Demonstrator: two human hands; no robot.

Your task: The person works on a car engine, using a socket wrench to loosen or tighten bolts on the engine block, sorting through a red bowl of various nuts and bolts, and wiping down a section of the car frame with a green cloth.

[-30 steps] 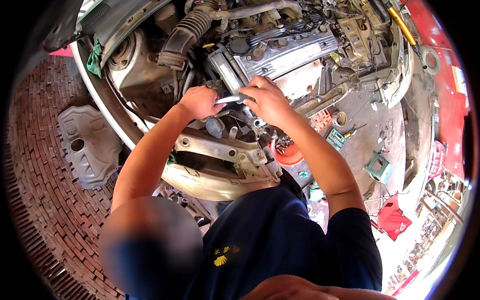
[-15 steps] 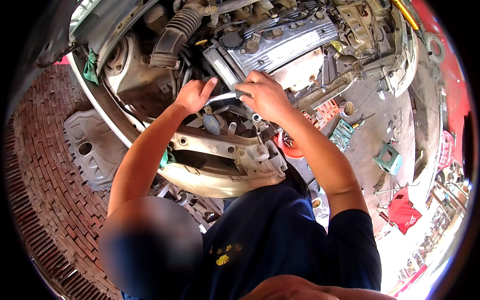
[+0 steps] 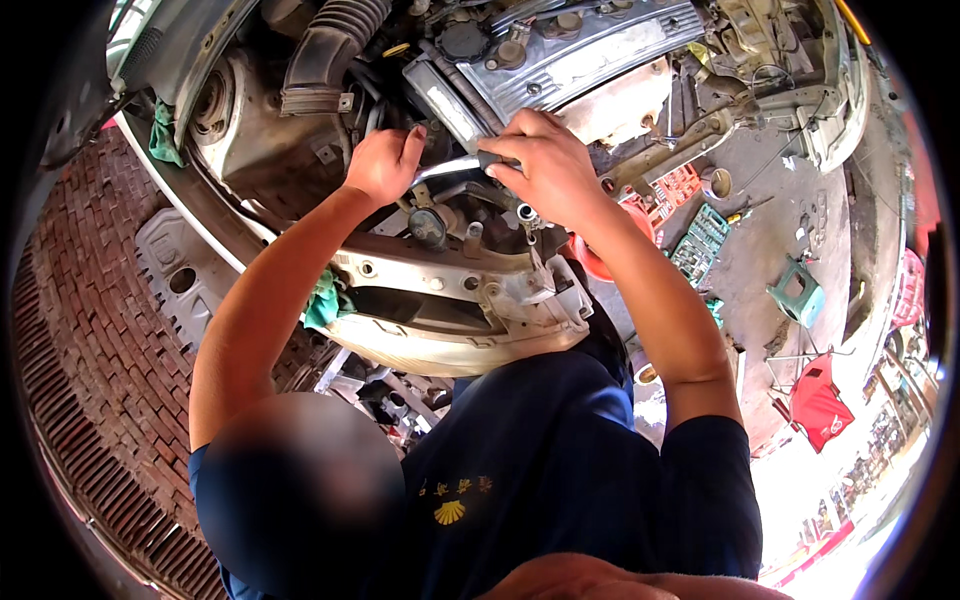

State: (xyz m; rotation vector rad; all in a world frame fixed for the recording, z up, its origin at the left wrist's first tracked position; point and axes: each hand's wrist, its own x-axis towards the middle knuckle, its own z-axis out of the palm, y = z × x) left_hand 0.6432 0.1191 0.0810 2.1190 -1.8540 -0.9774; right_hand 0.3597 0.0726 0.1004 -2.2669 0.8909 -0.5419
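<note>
Over the open engine bay, my right hand (image 3: 548,168) is wrapped around the black grip of a wrench (image 3: 448,168) with a bright chrome shaft. My left hand (image 3: 383,165) is closed at the wrench's other end, thumb raised, so the tool's head is hidden. The shaft lies almost level between both hands, just in front of the silver engine cover (image 3: 610,65). Below it sit a round horn-like part (image 3: 427,227) and the pale front crossmember (image 3: 400,270).
A ribbed intake hose (image 3: 335,45) rises at the upper left. Green cloths (image 3: 322,300) lie on the car's front edge. On the floor to the right are a green tool case (image 3: 702,240), a red basin (image 3: 597,262), a green stool (image 3: 797,290) and a red folding chair (image 3: 820,400).
The engine bay and floor have shifted in view as my head moved. Both hands keep their hold on the wrench, which looks slightly higher in the picture.
</note>
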